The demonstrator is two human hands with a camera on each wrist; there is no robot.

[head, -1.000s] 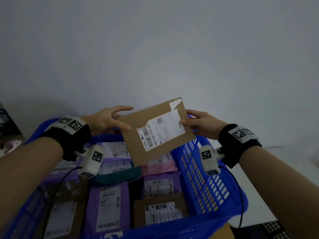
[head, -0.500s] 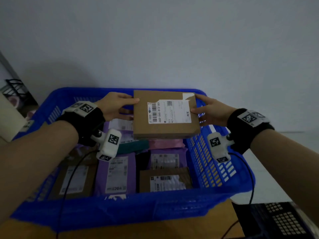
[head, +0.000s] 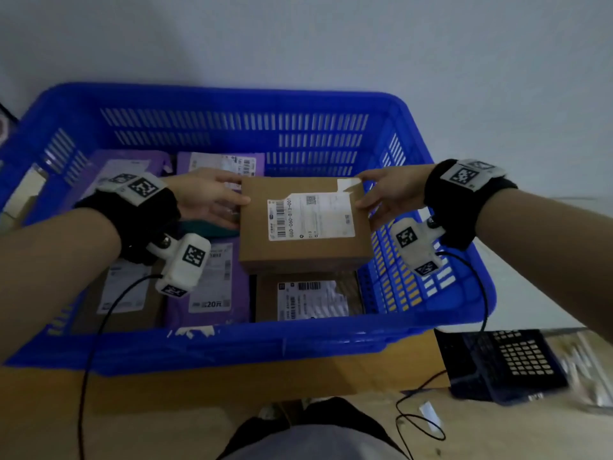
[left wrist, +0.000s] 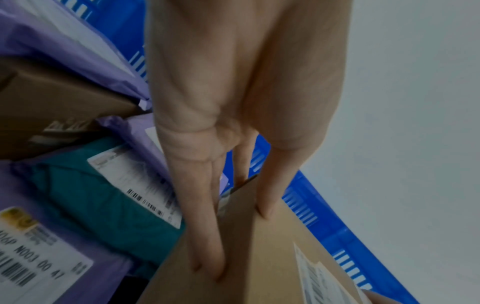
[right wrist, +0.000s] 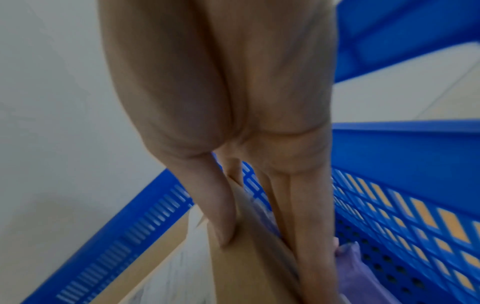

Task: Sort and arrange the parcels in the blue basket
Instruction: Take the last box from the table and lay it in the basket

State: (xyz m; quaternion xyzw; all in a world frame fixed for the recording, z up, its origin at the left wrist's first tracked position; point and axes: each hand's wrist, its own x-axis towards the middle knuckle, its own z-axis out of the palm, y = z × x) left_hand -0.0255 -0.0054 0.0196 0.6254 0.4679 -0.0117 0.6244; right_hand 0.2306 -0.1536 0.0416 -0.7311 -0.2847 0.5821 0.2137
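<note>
A flat brown cardboard parcel (head: 303, 224) with a white label lies level inside the blue basket (head: 232, 104), above the parcels on its right side. My left hand (head: 212, 200) pinches its left edge, thumb on top and fingers beneath; the left wrist view shows the thumb (left wrist: 270, 195) on the cardboard (left wrist: 254, 257). My right hand (head: 388, 197) pinches the right edge the same way, thumb (right wrist: 221, 216) on top of the parcel (right wrist: 233, 267). Below lie purple mailers (head: 209, 283), a teal mailer (left wrist: 103, 195) and brown boxes (head: 311, 298).
The basket stands on a wooden table (head: 232, 386) against a pale wall. A dark crate (head: 501, 363) sits on the floor to the right. Cables (head: 418, 423) hang from both wrist cameras. The basket's far right corner (head: 315, 161) shows no parcels.
The parcel went from tilted and raised before the wall to level and lower inside the basket. Both hands came down with it, and my head tipped downward.
</note>
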